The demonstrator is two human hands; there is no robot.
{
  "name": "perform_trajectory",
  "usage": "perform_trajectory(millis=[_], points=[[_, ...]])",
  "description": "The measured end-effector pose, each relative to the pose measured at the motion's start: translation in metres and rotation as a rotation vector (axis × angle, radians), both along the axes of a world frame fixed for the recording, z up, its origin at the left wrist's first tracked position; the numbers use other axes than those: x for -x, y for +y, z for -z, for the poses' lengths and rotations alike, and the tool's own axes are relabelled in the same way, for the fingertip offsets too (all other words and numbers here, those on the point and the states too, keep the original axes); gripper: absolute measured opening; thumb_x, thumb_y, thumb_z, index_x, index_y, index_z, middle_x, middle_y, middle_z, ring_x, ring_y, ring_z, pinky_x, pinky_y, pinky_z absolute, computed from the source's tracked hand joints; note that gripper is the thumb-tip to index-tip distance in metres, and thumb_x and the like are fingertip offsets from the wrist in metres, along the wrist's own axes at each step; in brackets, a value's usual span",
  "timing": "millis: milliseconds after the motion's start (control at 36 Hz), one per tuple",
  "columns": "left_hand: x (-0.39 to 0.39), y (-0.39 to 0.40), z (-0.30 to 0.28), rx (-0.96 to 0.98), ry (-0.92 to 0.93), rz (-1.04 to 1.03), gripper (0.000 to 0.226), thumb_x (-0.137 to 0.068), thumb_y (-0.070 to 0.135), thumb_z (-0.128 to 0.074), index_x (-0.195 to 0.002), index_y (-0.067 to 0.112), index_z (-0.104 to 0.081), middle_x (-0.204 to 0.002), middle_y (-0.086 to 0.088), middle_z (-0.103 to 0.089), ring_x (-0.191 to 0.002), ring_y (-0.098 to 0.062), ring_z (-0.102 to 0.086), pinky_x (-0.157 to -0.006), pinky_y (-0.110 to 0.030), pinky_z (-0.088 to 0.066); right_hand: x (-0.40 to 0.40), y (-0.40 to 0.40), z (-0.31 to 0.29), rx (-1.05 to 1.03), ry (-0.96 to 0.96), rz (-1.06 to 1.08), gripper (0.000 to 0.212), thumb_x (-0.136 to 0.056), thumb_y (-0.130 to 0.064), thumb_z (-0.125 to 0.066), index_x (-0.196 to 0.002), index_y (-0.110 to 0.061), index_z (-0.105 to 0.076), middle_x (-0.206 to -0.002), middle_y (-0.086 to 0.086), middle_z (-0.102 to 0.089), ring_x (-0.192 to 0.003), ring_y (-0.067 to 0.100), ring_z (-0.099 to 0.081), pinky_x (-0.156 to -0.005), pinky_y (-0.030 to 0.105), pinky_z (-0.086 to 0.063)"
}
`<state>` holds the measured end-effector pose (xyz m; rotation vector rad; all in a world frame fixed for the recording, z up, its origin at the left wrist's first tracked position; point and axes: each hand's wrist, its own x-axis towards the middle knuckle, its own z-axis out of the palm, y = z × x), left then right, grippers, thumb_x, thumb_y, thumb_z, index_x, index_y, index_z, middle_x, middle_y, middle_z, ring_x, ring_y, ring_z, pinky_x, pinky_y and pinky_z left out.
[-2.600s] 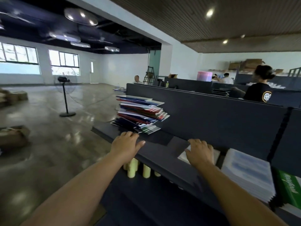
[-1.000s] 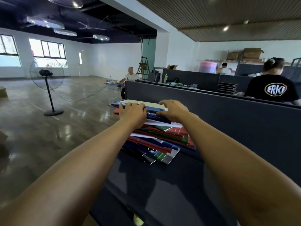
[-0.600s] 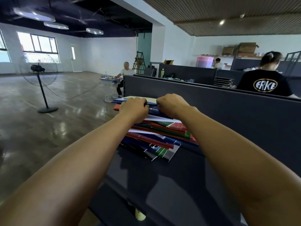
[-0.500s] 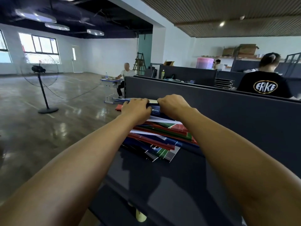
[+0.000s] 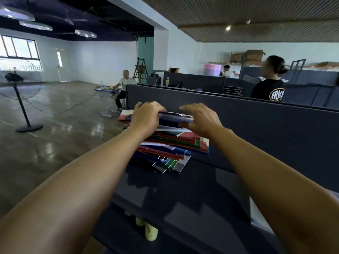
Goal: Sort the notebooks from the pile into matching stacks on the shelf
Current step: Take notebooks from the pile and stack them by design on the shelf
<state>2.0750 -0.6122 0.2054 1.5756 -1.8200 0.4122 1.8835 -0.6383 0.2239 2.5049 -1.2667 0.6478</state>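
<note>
A messy pile of notebooks (image 5: 176, 145) with red, blue, green and white covers lies on the dark shelf (image 5: 185, 191), against its back panel. Both my hands are on top of the pile. My left hand (image 5: 145, 118) curls round the left end of the top dark blue notebook (image 5: 174, 117). My right hand (image 5: 200, 119) holds its right end, fingers over the cover and thumb under the edge. That notebook sits slightly raised off the ones below. The sorted stacks are out of view.
The shelf's tall dark back panel (image 5: 266, 132) runs along the right. Pale yellow-green cylinders (image 5: 151, 232) stand on a lower level. A standing fan (image 5: 20, 99) is on the shiny floor at left. A person in a black shirt (image 5: 269, 85) stands beyond the panel.
I moved from the right part of the shelf to the pile and put both hands on it. In the last half second the top dark blue notebook has come up a little between my hands.
</note>
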Motion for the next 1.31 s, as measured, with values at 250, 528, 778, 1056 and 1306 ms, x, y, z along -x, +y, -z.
perform_trajectory(millis=[250,528,778,1056,1306], points=[[0.036,0.018,-0.003,0.093,-0.038,0.206,0.041,-0.084,-0.004,-0.059,-0.121,0.011,-0.064,-0.121,-0.007,-0.065,-0.112,-0.028,-0.056,-0.094,-0.040,-0.044,0.033,0.029,0.014,0.305,0.053,-0.014,0.062,-0.085,-0.006,-0.067,-0.141,-0.019,-0.045,-0.138,0.006,-0.053,-0.125,0.024,-0.053,-0.089,0.037,-0.051],[0.102,0.028,0.011,0.051,-0.129,0.382,0.048,-0.080,0.000,-0.062,-0.126,0.012,-0.057,-0.122,-0.008,-0.062,-0.112,-0.029,-0.055,-0.091,-0.037,-0.041,0.099,0.071,0.049,0.461,-0.051,0.148,0.063,-0.059,0.007,-0.081,-0.118,-0.005,-0.065,-0.108,0.012,-0.071,-0.096,0.028,-0.070,-0.075,0.038,-0.057],[0.199,0.046,0.031,-0.038,-0.158,0.523,0.059,-0.078,-0.001,-0.063,-0.135,0.014,-0.051,-0.133,-0.007,-0.053,-0.122,-0.028,-0.047,-0.098,-0.036,-0.036,0.194,0.135,0.080,0.480,-0.044,0.368,0.064,-0.055,0.007,-0.083,-0.116,-0.006,-0.067,-0.110,0.014,-0.070,-0.095,0.030,-0.070,-0.078,0.043,-0.056],[0.329,0.103,0.048,-0.116,-0.091,0.651,0.060,-0.082,-0.008,-0.049,-0.137,0.016,-0.048,-0.135,-0.003,-0.049,-0.124,-0.024,-0.043,-0.102,-0.033,-0.032,0.331,0.231,0.103,0.508,-0.057,0.536,0.067,-0.047,0.023,-0.067,-0.108,-0.004,-0.071,-0.104,0.016,-0.071,-0.089,0.032,-0.071,-0.074,0.046,-0.056],[0.465,0.177,0.074,-0.152,-0.095,0.754,0.057,-0.085,-0.008,-0.044,-0.136,0.016,-0.050,-0.137,-0.002,-0.049,-0.129,-0.023,-0.040,-0.108,-0.035,-0.028,0.465,0.335,0.110,0.492,-0.001,0.669,0.055,-0.054,0.011,-0.077,-0.107,-0.005,-0.071,-0.100,0.012,-0.072,-0.086,0.029,-0.072,-0.069,0.040,-0.058]])
